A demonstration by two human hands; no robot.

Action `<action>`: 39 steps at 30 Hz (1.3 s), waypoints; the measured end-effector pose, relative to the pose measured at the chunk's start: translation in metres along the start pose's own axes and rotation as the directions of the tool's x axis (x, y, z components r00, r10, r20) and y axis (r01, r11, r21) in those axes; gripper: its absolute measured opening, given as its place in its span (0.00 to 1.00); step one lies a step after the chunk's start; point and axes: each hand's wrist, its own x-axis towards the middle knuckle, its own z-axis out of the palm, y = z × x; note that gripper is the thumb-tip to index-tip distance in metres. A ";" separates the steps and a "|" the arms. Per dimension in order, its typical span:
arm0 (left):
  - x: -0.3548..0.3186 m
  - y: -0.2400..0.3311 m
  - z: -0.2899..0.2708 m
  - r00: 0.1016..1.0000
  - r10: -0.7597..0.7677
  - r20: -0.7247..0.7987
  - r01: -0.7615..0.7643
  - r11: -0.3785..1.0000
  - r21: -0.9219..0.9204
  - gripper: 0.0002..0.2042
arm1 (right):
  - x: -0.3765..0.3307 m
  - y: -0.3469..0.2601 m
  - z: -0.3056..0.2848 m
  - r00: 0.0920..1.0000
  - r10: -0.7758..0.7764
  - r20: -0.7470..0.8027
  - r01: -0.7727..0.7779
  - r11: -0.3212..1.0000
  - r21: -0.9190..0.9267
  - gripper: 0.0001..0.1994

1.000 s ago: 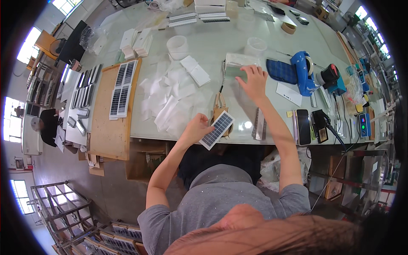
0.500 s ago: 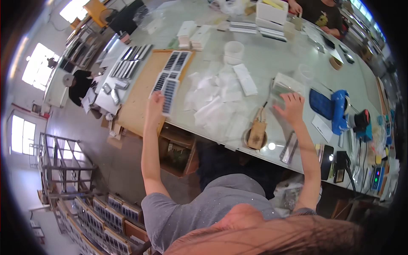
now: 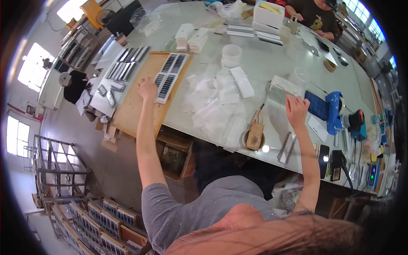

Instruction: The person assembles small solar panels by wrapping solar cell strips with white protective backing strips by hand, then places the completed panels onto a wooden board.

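Observation:
My left hand point(image 3: 147, 90) is over the brown board point(image 3: 131, 106), just left of the dark striped panels point(image 3: 168, 80). Its fingers are slightly apart and hold nothing. The panels have white borders and lie in a column along the board's right part. My right hand point(image 3: 296, 109) is at the near right corner of a stack of thin clear sheets point(image 3: 284, 87). Its fingers are bent and closed on the edge of a clear sheet; how many sheets they pinch is hard to make out.
White thin sheets point(image 3: 216, 97) are scattered mid-table beside a white oblong block point(image 3: 242, 82). A wooden-handled tool point(image 3: 255, 135) rests in a round holder. A blue tape dispenser point(image 3: 335, 111) stands at the right. Metal strips point(image 3: 287, 148) lie near the front edge. Another person point(image 3: 314, 17) sits opposite.
The striped panel that my left hand held now lies on the board with the others, and that hand has moved left off it. My right hand's spread fingers have closed at the clear sheets.

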 end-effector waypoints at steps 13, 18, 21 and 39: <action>-0.156 0.222 -0.349 0.580 0.431 -0.691 -0.747 -0.056 -0.662 0.05 | -0.021 -0.097 -0.046 0.582 0.300 0.756 -0.758 -0.137 0.637 0.27; -0.145 0.195 -0.372 0.443 0.667 -0.598 -0.790 -0.024 -0.612 0.10 | -0.038 -0.101 -0.044 0.515 0.310 0.799 -0.783 -0.208 0.586 0.28; -0.162 0.192 -0.388 0.561 0.678 -0.474 -0.690 0.067 -0.721 0.12 | -0.034 -0.114 -0.038 0.570 0.257 0.780 -0.773 -0.152 0.615 0.28; -0.159 0.183 -0.224 0.858 0.511 0.052 -0.278 0.547 -0.790 0.04 | -0.042 -0.112 -0.017 0.710 0.405 0.576 -0.696 0.278 0.662 0.26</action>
